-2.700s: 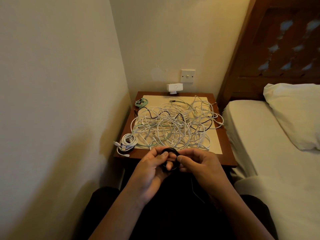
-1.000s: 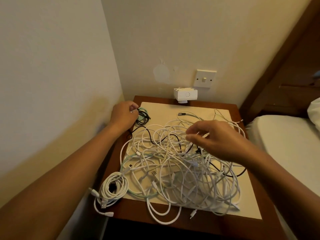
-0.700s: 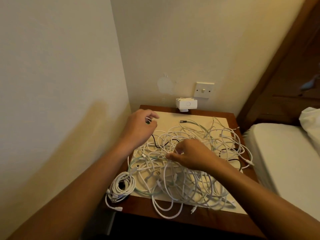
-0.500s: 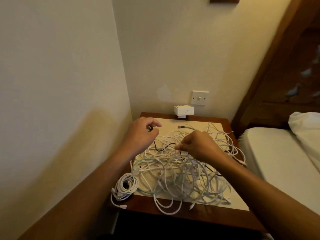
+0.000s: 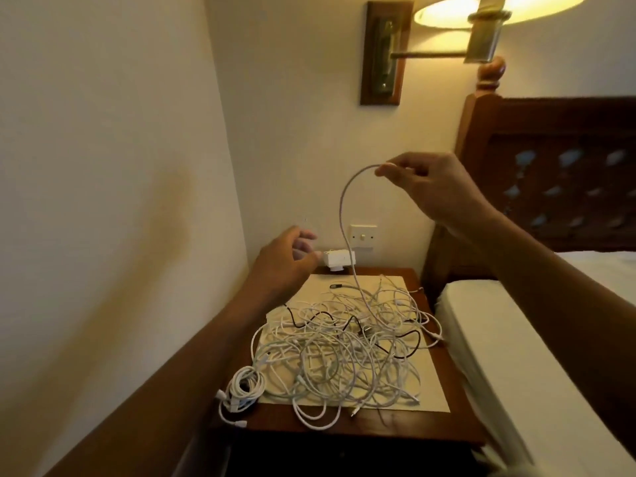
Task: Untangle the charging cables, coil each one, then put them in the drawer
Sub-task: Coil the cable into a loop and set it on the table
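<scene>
A tangled heap of white, pale green and black charging cables (image 5: 347, 346) lies on the cream mat of the wooden nightstand (image 5: 457, 401). My right hand (image 5: 423, 187) is raised high above it and pinches a white cable (image 5: 344, 215), which arcs down into the heap. My left hand (image 5: 285, 266) hovers over the nightstand's back left corner with relaxed fingers, holding nothing. A coiled white cable (image 5: 242, 394) sits at the front left corner, its ends hanging over the edge. The drawer is out of sight.
A white adapter block (image 5: 339, 259) stands at the back by a wall switch (image 5: 363, 235). A wall lamp (image 5: 447, 25) hangs above. The bed (image 5: 537, 339) and its dark headboard (image 5: 557, 173) border the right; a wall closes the left.
My right hand has pinched a white cable in the heap and lifted it high. My left hand let go of the coil at the back left and rose slightly. The camera tilted up.
</scene>
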A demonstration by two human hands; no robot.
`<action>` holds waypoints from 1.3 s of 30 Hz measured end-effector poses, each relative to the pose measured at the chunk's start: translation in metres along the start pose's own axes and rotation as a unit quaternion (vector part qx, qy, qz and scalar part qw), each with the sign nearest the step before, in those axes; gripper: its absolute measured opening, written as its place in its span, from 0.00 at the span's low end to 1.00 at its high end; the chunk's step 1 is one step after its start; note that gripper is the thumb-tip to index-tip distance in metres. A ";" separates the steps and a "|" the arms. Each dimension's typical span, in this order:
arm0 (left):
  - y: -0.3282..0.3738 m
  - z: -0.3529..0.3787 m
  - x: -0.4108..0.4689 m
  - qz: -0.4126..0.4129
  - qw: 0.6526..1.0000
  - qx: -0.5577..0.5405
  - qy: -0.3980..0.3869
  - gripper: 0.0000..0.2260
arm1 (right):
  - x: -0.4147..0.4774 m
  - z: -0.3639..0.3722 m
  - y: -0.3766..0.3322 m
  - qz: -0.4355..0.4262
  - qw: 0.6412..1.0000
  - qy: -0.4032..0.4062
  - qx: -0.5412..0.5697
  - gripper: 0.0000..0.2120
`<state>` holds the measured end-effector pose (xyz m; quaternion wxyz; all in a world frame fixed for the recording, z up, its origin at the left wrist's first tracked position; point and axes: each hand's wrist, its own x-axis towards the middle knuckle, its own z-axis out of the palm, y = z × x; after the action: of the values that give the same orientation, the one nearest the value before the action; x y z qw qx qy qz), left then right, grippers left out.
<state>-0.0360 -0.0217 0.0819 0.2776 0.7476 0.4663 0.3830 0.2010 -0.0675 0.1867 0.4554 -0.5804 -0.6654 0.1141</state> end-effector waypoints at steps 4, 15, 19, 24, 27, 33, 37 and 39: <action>0.074 -0.010 0.005 0.063 0.998 -0.029 0.004 0.22 | -0.004 -0.039 -0.052 -0.106 0.992 0.004 -0.068 0.10; 0.182 -0.048 -0.024 0.119 0.966 -0.229 0.006 0.09 | -0.040 -0.077 -0.028 0.056 0.998 -0.026 0.033 0.30; 0.188 -0.060 -0.025 0.131 0.982 -0.115 0.074 0.10 | -0.085 -0.028 -0.019 0.095 0.954 -0.226 0.176 0.24; 0.144 -0.093 -0.023 0.015 0.986 0.000 0.166 0.18 | -0.097 -0.027 -0.013 0.013 0.972 -0.236 0.002 0.10; 0.108 -0.109 -0.031 -0.082 0.984 0.031 0.155 0.22 | -0.094 -0.042 0.016 0.006 0.980 -0.160 -0.119 0.08; 0.060 -0.101 -0.039 -0.113 0.988 0.060 0.087 0.11 | -0.104 -0.056 0.072 0.006 0.974 -0.037 -0.224 0.05; 0.052 -0.087 -0.047 -0.098 0.995 0.004 0.001 0.07 | -0.097 -0.071 0.073 -0.022 0.972 0.087 -0.218 0.05; 0.052 -0.080 -0.052 -0.096 0.993 -0.040 -0.058 0.11 | -0.089 -0.085 0.060 -0.050 0.974 0.145 -0.169 0.06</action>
<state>-0.0918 -0.0857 0.1500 0.3688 0.7086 0.5035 0.3291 0.2963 -0.1596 0.1511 0.4473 -0.6257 -0.6297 -0.1085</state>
